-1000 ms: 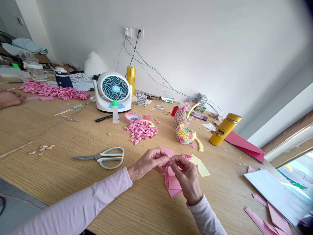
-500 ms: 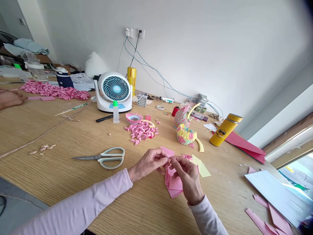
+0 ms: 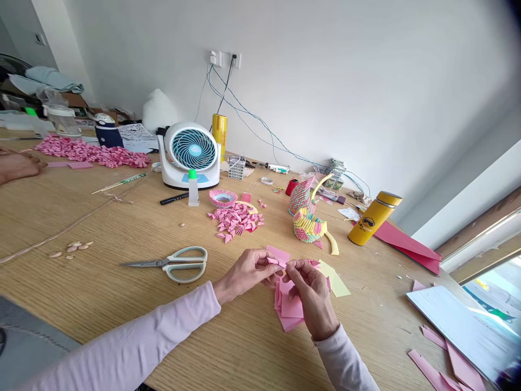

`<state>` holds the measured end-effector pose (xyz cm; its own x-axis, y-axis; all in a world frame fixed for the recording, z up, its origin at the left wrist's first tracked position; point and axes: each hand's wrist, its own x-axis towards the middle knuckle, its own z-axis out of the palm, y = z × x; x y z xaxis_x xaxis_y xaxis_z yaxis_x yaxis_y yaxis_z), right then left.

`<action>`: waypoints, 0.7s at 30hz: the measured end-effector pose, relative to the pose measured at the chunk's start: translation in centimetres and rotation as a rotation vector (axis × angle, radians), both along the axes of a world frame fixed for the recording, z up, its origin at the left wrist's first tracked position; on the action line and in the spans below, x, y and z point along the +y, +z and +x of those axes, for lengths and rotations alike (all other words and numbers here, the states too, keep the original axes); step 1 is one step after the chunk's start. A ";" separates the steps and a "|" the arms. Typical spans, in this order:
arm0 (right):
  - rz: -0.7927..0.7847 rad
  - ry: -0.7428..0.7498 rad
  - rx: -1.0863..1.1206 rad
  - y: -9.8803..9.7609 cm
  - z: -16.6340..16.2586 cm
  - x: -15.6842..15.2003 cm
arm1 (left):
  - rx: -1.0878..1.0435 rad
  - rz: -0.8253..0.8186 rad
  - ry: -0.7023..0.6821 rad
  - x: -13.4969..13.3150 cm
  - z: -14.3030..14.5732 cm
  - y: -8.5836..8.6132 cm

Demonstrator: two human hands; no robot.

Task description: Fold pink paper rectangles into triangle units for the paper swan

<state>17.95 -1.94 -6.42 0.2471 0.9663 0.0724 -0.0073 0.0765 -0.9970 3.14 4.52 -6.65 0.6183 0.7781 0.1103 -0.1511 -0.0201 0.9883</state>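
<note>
Wood-grain bench (image 3: 228, 342), pale plain wall (image 3: 345, 81), and one tiny pink fold caught between two grips

So the main difference from half a second ago: the small folded strip of pink paper (image 3: 277, 263) is properly visible now. Back then it was mostly hidden; now a creased edge shows along the top of the left grip (image 3: 248, 272). Stuff around it looks pretty much unmoved. My guess is the piece is partway through folding and just got shifted or re-pinched, so I wouldn't call that crease finished.

Grip check: the left grip is closed on one end of the strip, and the right grip (image 3: 312, 290) looks to be pinching the other end. That puts the strip right between the two, held up over the bench.

Looks-wise it's pale pink, narrow and more or less level, with what seems to be a doubled layer. Too small to count folds, and both ends are covered.

Nearby: a loose stack of pink paper rectangles (image 3: 291, 308) sits below the grips, pale yellow paper slips (image 3: 337, 281) just right of the right grip, scissors with pale handles (image 3: 166, 262) left of the left grip, and a heap of pink folded paper triangles (image 3: 238, 220) beyond it.
</note>
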 end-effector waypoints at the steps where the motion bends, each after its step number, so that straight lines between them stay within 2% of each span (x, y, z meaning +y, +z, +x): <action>1: -0.004 0.015 -0.011 0.0 0.0 0.0 | 0.002 0.007 0.002 0.0 0.0 -0.1; 5: 0.019 0.078 -0.048 -0.1 0.2 0.0 | 0.025 0.030 -0.021 0.1 -0.1 -0.1; 9: 0.052 0.120 -0.039 -0.4 0.6 0.3 | 0.030 -0.069 -0.057 0.1 -0.4 0.2; 14: 0.098 0.080 -0.015 -0.9 0.6 0.5 | -0.039 -0.202 -0.116 -0.1 -0.6 0.5; 21: 0.045 0.039 -0.061 -0.4 0.8 0.3 | -0.040 -0.196 -0.070 -0.1 -0.4 0.3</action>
<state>18.78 -1.68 -6.81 0.2029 0.9705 0.1302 0.0497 0.1225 -0.9912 2.69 4.42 -6.33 0.6697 0.7425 -0.0137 -0.1842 0.1839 0.9655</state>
